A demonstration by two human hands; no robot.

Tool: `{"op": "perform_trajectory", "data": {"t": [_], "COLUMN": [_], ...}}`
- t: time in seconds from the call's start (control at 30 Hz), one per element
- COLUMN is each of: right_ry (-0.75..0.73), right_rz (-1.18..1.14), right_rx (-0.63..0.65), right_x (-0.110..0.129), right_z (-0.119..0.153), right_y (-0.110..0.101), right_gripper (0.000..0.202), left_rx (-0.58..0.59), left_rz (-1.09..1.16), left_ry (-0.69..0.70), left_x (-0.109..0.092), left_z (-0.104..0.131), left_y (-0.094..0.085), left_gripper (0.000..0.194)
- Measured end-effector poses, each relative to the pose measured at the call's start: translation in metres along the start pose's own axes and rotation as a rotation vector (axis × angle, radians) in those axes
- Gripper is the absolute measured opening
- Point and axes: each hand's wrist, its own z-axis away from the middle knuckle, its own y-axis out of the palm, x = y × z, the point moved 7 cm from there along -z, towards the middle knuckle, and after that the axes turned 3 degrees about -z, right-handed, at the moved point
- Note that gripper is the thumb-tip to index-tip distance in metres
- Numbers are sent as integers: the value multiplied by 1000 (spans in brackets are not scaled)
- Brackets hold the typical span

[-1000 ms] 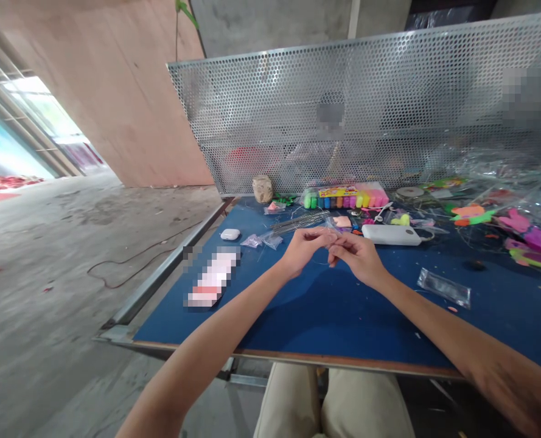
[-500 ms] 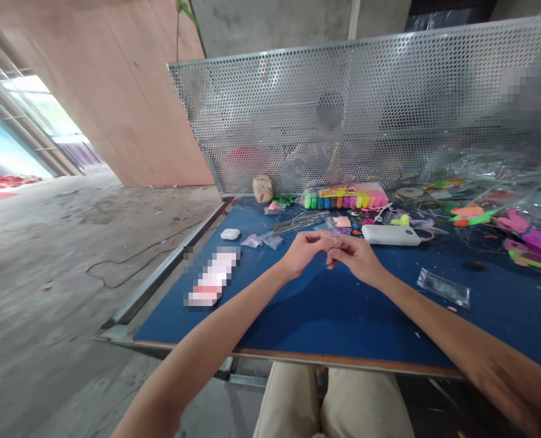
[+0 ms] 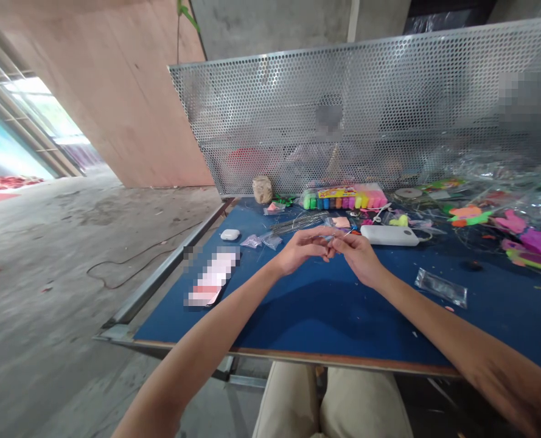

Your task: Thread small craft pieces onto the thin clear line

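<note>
My left hand [image 3: 300,248] and my right hand [image 3: 356,257] meet above the blue tabletop [image 3: 316,310], fingertips together. A thin, shiny, wire-like piece [image 3: 350,232] sticks out past the fingertips of my right hand, which pinches it. The fingers of my left hand curl in against the same spot; what lies between them is too small and covered to name. Just behind the hands lie a bundle of thin metal wires [image 3: 300,222] and a bag with a peach-coloured piece [image 3: 342,222]. Small clear bags [image 3: 271,241] rest left of my left hand.
A white power bank-like block [image 3: 389,235] with a cable lies right of my hands. A clear packet [image 3: 441,288], a white earbud case [image 3: 230,235] and a blurred phone-like object [image 3: 213,277] lie around. Colourful clay packs [image 3: 345,198] stand before the perforated metal screen [image 3: 270,103].
My hands have shifted slightly and the fingers have rearranged. The thin wire-like piece now shows beyond my right fingertips, and the fingers of my left hand stretch further across.
</note>
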Motion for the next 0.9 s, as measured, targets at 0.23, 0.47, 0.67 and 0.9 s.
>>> {"op": "perform_trajectory", "data": {"t": [0.23, 0.47, 0.67, 0.9], "right_ry": [193, 256, 269, 349], "right_rz": [-410, -597, -676, -669], "right_rx": [186, 306, 382, 394], "right_x": [-7, -7, -9, -8], "right_z": [8, 16, 18, 21], "right_y": [20, 31, 40, 43], "right_gripper": [38, 38, 35, 36], "left_rx": [165, 236, -29, -159], "left_rz": [171, 143, 20, 87], "left_ry": [-133, -113, -156, -57], "left_x": [5, -1, 19, 26], "left_z": [4, 11, 7, 0], "left_y": [7, 10, -1, 2], "left_gripper": [70, 83, 43, 33]}}
